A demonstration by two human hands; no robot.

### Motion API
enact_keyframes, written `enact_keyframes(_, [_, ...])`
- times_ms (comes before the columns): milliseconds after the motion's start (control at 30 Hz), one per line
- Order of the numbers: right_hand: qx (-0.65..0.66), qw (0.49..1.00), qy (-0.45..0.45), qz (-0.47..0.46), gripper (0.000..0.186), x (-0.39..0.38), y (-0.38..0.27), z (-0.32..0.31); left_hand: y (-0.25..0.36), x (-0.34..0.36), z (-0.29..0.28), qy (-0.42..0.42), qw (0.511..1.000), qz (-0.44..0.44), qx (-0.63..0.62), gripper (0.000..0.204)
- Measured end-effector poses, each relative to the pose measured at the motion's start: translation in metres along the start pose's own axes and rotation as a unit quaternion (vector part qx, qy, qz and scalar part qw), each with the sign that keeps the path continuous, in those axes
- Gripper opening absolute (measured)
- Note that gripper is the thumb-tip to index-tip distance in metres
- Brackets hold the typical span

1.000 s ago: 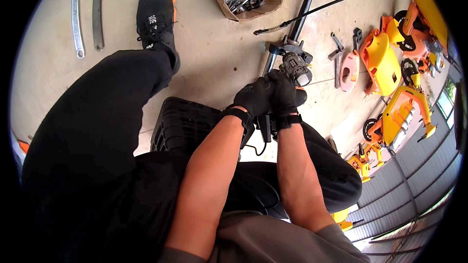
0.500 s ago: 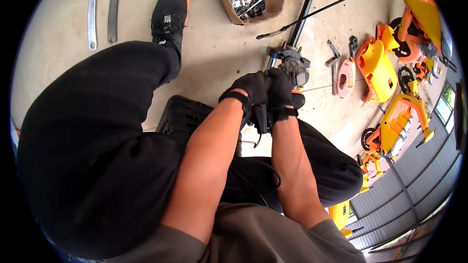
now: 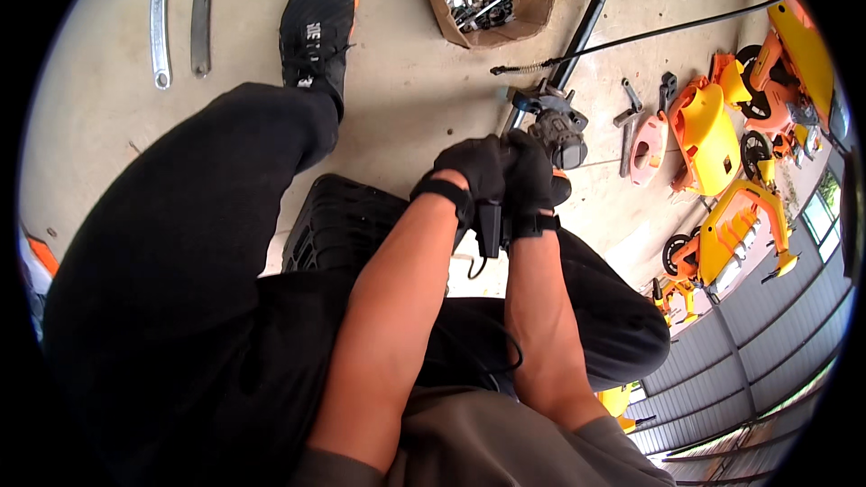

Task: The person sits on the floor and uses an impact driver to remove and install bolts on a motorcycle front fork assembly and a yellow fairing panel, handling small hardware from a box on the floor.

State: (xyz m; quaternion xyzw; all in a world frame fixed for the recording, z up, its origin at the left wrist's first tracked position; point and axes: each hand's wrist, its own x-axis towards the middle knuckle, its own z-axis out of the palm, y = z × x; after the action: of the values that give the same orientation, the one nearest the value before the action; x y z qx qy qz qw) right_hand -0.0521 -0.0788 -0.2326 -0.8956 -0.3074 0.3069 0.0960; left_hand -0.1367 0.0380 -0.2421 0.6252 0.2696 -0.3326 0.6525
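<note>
In black gloves, my left hand and my right hand are pressed side by side, fingers curled closed. They grip the near end of a tube assembly, whose exact gripped part the gloves hide. The assembly has a long black tube pointing away, a silver shaft section, and a dark metal bracket with a rounded grey housing. Below the hands, between my wrists, hangs a black box-shaped piece with a short curled cable.
A black plastic crate stands between my legs. Two wrenches lie far left. A cardboard box of small hardware sits ahead. A black cable crosses the tube. Yellow and orange vehicle panels and a grey tool lie right.
My hands and the tube assembly sit slightly further right and lower in view, as does the cardboard box. The whole view has shifted a little. Both hands keep their closed grip.
</note>
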Motion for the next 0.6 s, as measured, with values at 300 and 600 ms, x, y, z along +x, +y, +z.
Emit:
enact_keyframes(300, [0.116, 0.992, -0.004, 0.045, 0.022, 0.003, 0.030, 0.012, 0.025, -0.011, -0.029, 0.052, 0.996, 0.033, 0.071, 0.042])
enact_keyframes(600, [0.340, 0.930, 0.056, 0.130, 0.020, -0.003, 0.007, 0.010, 0.007, 0.007, -0.022, -0.004, 0.997, 0.055, 0.054, 0.037])
